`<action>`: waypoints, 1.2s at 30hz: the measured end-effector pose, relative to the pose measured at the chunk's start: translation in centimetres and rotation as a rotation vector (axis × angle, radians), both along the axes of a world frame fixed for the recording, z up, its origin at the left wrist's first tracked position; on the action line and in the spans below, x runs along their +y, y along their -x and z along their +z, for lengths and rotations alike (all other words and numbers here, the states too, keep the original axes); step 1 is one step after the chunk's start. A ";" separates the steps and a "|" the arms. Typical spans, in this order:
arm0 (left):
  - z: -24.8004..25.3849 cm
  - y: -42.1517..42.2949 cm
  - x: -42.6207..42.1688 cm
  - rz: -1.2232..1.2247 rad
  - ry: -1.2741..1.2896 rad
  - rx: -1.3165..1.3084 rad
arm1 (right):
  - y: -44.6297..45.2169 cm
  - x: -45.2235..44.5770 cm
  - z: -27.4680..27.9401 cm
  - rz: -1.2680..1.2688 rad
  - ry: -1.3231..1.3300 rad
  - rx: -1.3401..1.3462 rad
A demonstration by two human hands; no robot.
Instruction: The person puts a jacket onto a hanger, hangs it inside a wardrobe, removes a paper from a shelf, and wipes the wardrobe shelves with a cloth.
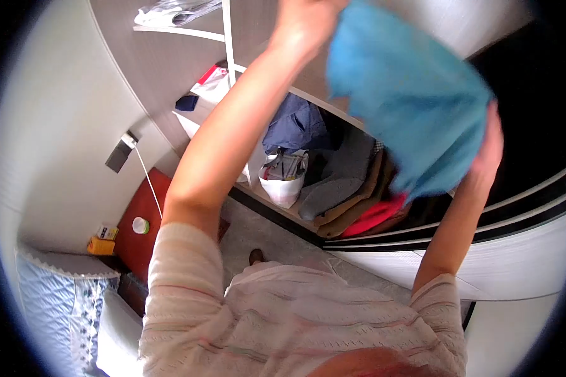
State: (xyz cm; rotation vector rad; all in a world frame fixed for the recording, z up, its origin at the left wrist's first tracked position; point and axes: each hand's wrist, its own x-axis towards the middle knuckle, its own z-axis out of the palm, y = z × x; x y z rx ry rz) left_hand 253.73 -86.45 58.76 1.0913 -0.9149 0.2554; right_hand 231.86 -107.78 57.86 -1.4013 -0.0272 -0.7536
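Observation:
A blue cloth (409,94) with a jagged left edge is stretched up in front of the wardrobe, slightly blurred. My left hand (308,25) grips its upper left corner, the fingers partly cut off by the top of the head view. At the cloth's right edge, my right hand (490,147) is closed on the fabric, with most of its fingers hidden behind it. Below the cloth hang a red garment (372,217) and a grey garment (339,179) inside the wardrobe.
A white container (284,185) and a navy fabric item (295,125) sit in the wardrobe's lower part. White sliding door (516,251) at right. A reddish side table (148,201) holds a cup (141,225) and small boxes (102,244). A bed (50,301) stands lower left.

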 end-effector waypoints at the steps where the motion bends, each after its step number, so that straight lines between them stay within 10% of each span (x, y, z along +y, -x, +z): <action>1: 1.1 -1.4 -2.7 0.006 -0.029 0.064 | -1.8 -1.2 1.9 0.011 -0.074 -0.057; 8: -8.3 -8.3 -4.5 0.348 -0.640 -0.253 | -14.8 0.7 0.7 -0.509 0.946 0.733; 9: -10.6 -9.2 -2.9 0.389 -0.656 -0.314 | -17.5 -0.3 -1.6 -0.149 1.114 0.825; 11: -12.9 -10.2 0.7 0.578 -0.782 -0.339 | -23.3 -3.4 -11.2 -0.304 1.643 0.315; 14: -13.0 -10.5 3.2 0.649 -0.656 -0.336 | -31.0 -6.3 -11.2 -0.042 1.490 0.454; 23: -13.8 -11.7 2.6 0.665 -0.569 -0.489 | -55.8 -13.2 -12.0 -0.427 1.500 0.794; 36: -14.0 -10.9 2.8 0.685 -0.457 -0.444 | -51.5 -6.7 -12.5 -0.423 1.561 0.526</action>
